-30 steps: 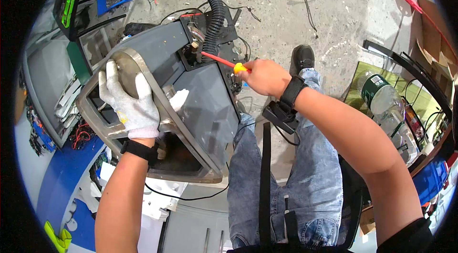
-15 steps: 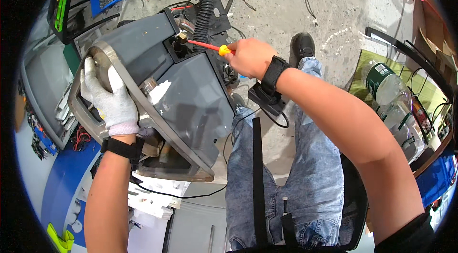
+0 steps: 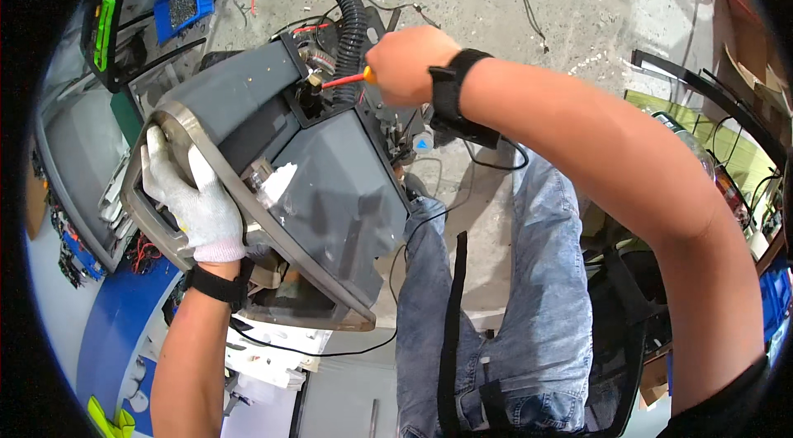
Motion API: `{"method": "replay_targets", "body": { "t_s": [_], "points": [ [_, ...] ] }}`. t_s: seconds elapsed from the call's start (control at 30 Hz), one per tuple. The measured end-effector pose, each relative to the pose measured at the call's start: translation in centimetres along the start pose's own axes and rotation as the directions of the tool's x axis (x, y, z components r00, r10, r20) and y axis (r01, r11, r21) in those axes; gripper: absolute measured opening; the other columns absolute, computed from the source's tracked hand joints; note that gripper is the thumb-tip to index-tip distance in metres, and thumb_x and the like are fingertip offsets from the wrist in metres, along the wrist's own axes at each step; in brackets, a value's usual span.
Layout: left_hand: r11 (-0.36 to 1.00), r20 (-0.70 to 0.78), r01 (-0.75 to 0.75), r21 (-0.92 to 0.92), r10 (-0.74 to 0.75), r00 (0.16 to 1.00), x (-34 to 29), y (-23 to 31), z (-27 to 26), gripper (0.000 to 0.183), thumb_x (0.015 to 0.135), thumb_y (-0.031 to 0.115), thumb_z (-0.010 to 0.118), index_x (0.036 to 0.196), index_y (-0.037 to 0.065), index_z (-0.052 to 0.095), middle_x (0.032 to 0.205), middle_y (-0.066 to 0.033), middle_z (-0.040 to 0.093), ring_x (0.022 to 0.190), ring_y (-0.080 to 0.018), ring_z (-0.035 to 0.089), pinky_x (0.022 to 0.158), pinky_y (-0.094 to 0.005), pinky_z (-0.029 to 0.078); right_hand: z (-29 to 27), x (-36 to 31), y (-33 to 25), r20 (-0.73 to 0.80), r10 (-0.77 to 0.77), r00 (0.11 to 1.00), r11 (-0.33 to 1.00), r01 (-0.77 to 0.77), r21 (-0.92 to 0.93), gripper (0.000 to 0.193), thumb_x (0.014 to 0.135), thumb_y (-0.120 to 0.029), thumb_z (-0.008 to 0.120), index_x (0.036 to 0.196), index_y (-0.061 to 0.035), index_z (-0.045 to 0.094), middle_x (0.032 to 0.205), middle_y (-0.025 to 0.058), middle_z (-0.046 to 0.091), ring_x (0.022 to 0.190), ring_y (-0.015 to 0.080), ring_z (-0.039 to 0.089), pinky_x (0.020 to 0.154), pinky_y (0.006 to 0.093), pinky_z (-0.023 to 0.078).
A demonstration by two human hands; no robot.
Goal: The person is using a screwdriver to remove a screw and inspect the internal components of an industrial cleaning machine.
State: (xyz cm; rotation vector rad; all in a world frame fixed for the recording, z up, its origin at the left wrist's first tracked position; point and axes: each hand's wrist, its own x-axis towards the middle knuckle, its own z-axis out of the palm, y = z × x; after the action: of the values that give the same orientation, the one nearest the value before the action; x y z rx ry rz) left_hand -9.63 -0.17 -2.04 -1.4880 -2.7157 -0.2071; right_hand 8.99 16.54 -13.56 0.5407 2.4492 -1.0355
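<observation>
A large grey plastic housing lies tilted in front of me, a worn brown-grey rim running along it. My left hand, in a white glove, rests inside that rim with fingers stretched and thumb apart. My bare right hand is closed around the yellow handle of a screwdriver with a red shaft. Its tip points left to a brass-coloured fitting in a recess at the housing's far end; whether they touch I cannot tell. A black corrugated hose rises behind the shaft.
Loose cables lie on the grey concrete floor. A blue bin of small parts stands far left. To the right are a black curved frame and cardboard. A black cable runs below the housing toward my legs.
My right hand has turned and shifted up and left, the screwdriver still in it and its tip still near the fitting. My left hand stays on the housing, which sits slightly lower in view.
</observation>
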Motion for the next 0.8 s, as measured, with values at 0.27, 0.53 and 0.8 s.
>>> {"method": "replay_targets", "body": {
  "t_s": [0.27,0.53,0.8],
  "points": [
    [0.998,0.05,0.061,-0.007,-0.061,0.997,-0.2,0.1,-0.2,0.055,0.091,0.028,0.046,0.137,0.003,0.03,0.135,-0.0213,0.028,0.127,-0.0329,0.026,0.107,-0.04,0.018,0.2,0.7,-0.8,0.091,-0.009,0.996,0.999,0.004,0.05,0.023,0.073,-0.017,0.056,0.087,-0.0034,0.067,0.09,0.0153,0.066,0.086,0.0293,0.064,0.074,0.0379,0.051],
    [0.997,0.061,0.041,0.061,-0.045,0.997,0.0,-0.4,-0.6,0.052,0.094,0.027,0.042,0.135,-0.002,0.029,0.131,-0.0174,0.037,0.124,-0.0271,0.036,0.106,-0.0361,0.024,0.3,1.2,0.4,0.078,0.004,0.997,0.989,-0.016,0.147,0.023,0.073,-0.017,0.055,0.087,-0.0045,0.068,0.089,0.0147,0.066,0.086,0.029,0.064,0.074,0.038,0.051],
    [0.983,0.043,0.121,-0.138,-0.116,0.992,0.0,-0.4,-0.1,0.054,0.095,0.032,0.041,0.134,-0.005,0.03,0.132,-0.0163,0.038,0.122,-0.0222,0.036,0.105,-0.0339,0.024,2.7,-1.0,0.7,-0.02,-0.033,0.999,0.978,0.036,0.207,0.02,0.078,-0.017,0.05,0.082,-0.0064,0.067,0.081,0.0108,0.066,0.079,0.0266,0.065,0.067,0.0377,0.051]
  ]
}}
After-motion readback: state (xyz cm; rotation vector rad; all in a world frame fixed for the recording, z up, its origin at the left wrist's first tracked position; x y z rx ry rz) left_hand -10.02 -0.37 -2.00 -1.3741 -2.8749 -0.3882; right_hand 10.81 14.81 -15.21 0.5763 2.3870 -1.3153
